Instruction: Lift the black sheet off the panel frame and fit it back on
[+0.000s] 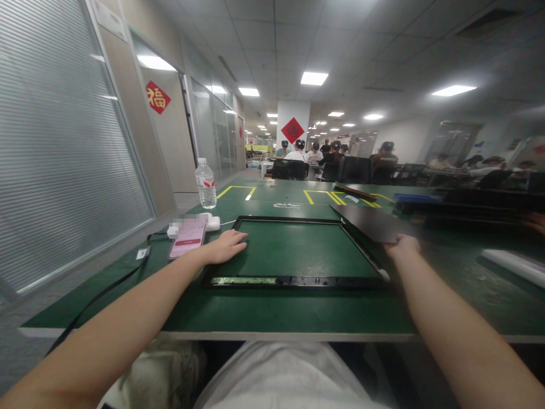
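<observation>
A black rectangular frame (293,280) lies flat on the green table (298,315) in front of me. My left hand (225,246) rests on the frame's left side, fingers stretched out flat and holding nothing. My right hand (402,246) grips the near edge of a dark flat panel (370,222), which is lifted and tilted over the frame's right far corner. The panel looks blurred by motion.
A pink phone (188,238) with a black cable lies left of the frame, next to a white charger (212,221). A water bottle (206,183) stands behind them. Yellow tape marks cross the far table. Several seated people work further back. A white strip (513,265) lies at right.
</observation>
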Demonstrator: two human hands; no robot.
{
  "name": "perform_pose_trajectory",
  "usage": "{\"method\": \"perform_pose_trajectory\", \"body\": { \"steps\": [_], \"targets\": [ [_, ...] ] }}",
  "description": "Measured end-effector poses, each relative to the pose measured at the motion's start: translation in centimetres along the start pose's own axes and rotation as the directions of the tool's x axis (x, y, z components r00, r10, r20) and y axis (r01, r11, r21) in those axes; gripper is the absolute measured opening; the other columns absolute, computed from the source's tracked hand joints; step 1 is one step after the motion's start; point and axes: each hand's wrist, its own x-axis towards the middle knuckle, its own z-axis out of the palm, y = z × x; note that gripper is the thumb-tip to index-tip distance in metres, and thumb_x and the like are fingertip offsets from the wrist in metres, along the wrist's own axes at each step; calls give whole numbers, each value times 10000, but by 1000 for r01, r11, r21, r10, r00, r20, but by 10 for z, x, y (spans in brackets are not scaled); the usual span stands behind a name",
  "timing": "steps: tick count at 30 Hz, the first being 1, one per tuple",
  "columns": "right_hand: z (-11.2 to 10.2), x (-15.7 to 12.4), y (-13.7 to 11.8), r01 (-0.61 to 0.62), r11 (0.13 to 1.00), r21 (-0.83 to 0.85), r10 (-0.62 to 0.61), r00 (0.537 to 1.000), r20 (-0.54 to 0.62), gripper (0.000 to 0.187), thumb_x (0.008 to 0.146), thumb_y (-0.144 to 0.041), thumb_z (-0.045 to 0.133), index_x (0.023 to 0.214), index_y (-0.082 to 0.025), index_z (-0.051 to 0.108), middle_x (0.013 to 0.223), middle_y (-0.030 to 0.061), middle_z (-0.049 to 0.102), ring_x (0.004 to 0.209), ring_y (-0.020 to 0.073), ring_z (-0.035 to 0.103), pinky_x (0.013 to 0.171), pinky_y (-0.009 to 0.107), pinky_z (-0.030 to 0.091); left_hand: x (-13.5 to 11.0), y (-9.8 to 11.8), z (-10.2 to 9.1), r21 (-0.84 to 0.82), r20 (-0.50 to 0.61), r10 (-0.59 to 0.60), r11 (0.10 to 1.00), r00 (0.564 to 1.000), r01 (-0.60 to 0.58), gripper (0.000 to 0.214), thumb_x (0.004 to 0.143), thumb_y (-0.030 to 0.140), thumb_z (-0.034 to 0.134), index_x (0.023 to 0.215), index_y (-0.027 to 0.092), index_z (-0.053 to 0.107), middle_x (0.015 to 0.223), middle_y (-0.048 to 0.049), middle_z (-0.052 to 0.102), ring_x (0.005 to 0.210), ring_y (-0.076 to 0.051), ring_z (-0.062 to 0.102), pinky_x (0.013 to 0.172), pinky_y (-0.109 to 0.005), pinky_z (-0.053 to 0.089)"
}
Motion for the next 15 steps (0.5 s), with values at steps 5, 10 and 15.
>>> {"method": "perform_pose_trajectory", "body": {
  "steps": [5,10,15],
  "targets": [
    [0,3,-1,-22,1000,-2,22,999,-28,232,732,59,365,733,-163,432,881,22,627,721,84,642,648,282,520,1,-3,2,-6,-17,8,1000,1000,-8,585,911,445,376,1350,102,553,1380,-188,560,1312,-312,467,1112,-411,308],
    [-1,7,2,4,1000,-9,-4,999,-47,218,751,41,384,764,-161,465,916,28,634,775,104,657,690,324,531,2,-6,4,21,-13,25,999,1000,-25,589,918,454,353,1360,116,547,1380,-174,562,1316,-298,461,1114,-400,310],
    [0,11,3,-25,1000,-14,25,1000,-11,237,793,8,384,857,-170,527,928,22,650,819,116,662,767,361,546,2,-4,3,53,11,17,998,1000,-18,628,925,460,321,1384,80,519,1392,-195,541,1321,-296,451,1119,-398,305]
  ]
}}
